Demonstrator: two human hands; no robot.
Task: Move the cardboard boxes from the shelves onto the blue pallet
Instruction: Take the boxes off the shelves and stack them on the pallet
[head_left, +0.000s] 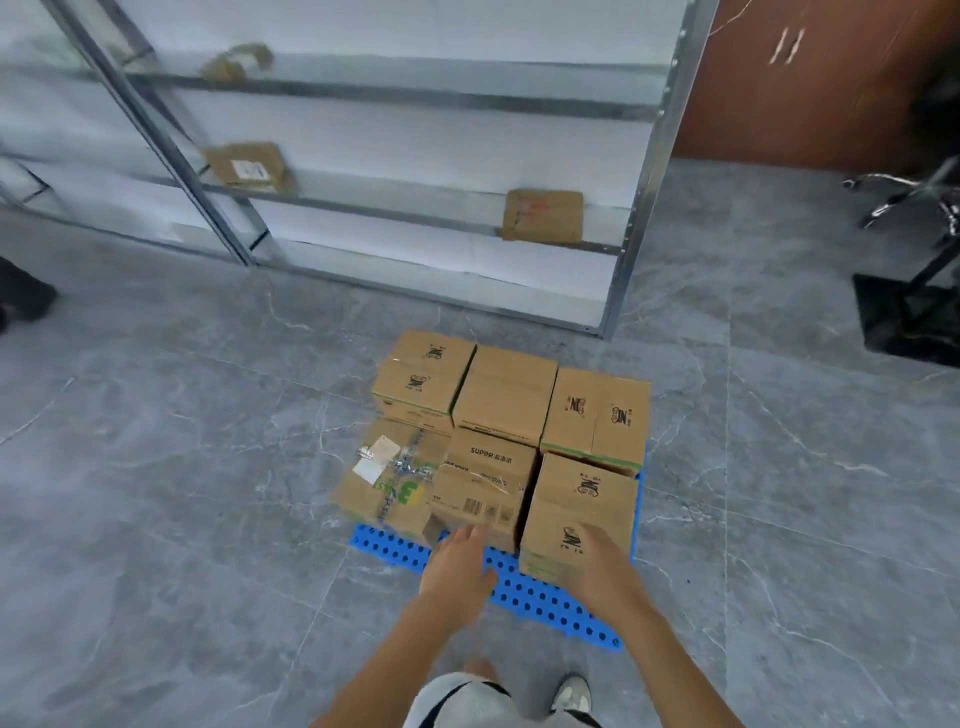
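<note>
Cardboard boxes (504, 395), six, crowd the blue pallet (545, 592); left hand (460, 569) hovers, grip released; right hand (600, 566), also released, rests on the front-right box (576, 493).

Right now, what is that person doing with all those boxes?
A person is bending over the blue pallet, where six cardboard boxes already sit. The left hand reaches to the middle front box, and the right hand rests against the front right box. Three more boxes wait on the shelves.
</note>
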